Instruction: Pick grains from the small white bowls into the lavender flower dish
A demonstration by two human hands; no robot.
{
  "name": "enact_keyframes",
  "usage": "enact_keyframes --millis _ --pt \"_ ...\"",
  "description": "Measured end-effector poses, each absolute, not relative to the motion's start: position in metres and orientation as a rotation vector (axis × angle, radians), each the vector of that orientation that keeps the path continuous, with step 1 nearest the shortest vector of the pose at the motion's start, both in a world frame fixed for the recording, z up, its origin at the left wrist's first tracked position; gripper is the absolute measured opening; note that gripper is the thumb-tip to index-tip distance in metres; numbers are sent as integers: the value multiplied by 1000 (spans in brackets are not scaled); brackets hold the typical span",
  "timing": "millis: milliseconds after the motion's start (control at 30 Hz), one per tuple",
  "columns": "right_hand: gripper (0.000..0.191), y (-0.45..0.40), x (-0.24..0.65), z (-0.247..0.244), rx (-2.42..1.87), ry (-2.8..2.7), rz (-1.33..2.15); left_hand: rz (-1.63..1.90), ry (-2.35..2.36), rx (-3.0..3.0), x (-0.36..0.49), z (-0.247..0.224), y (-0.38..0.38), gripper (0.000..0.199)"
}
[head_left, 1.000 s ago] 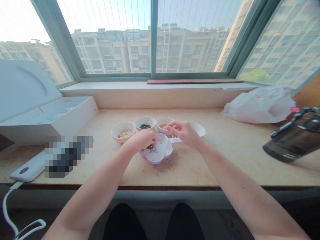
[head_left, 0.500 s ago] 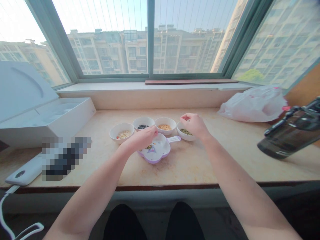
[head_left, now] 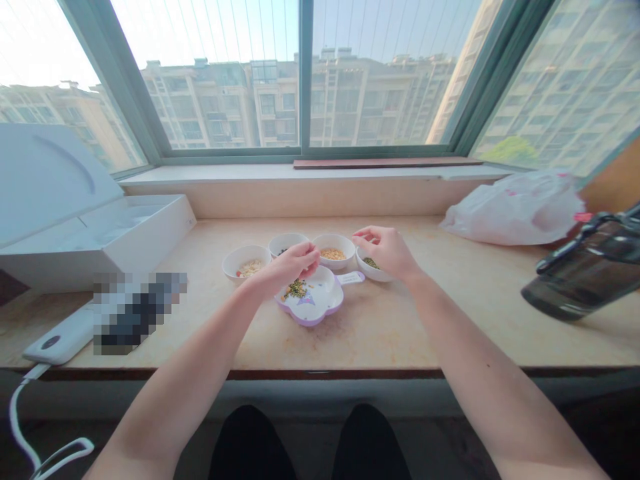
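On the beige stone counter (head_left: pixel 380 333) stands a white plate with a lilac rim (head_left: pixel 320 300), shaped like a flower, with a short handle (head_left: pixel 351 278). A small heap of green beans (head_left: pixel 297 289) lies in its left lobe. My left hand (head_left: pixel 289 267) hangs just above that heap, fingers drawn together, partly hiding a white bowl of dark seeds (head_left: pixel 286 243). My right hand (head_left: pixel 385 252) is pinched over a white bowl of green beans (head_left: pixel 374 272). Two more white bowls hold pale flakes (head_left: pixel 245 261) and yellow grains (head_left: pixel 333 250).
An open white box (head_left: pixel 100 227) stands at the left, with a pixelated object (head_left: pixel 140 313) and a white power bank (head_left: pixel 60 337) with its cable in front. A plastic bag (head_left: pixel 515 210) and a dark bottle (head_left: pixel 580 270) are at the right, below the window.
My right hand has moved away from the plate to above the green bean bowl. My left hand has lifted off the plate, and the green heap there now shows more.
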State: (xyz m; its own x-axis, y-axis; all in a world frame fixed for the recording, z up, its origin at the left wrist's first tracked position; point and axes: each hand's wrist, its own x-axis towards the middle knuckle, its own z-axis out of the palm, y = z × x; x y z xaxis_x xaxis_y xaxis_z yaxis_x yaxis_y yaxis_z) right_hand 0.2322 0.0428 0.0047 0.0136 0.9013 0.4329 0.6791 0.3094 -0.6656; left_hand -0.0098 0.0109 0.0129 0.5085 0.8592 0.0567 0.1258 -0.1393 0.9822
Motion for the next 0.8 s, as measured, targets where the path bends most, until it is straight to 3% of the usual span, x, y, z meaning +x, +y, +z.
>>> enact_keyframes --millis 133,233,800 --pt "39 25 210 4 -1046 -1755 845 786 656 1334 -8 13 10 36" --pt "44 16 198 1 -912 -1752 1008 770 570 1234 -6 14 7 35" --pt "31 22 196 -8 -1004 -1745 811 845 819 1443 1 9 9 16"
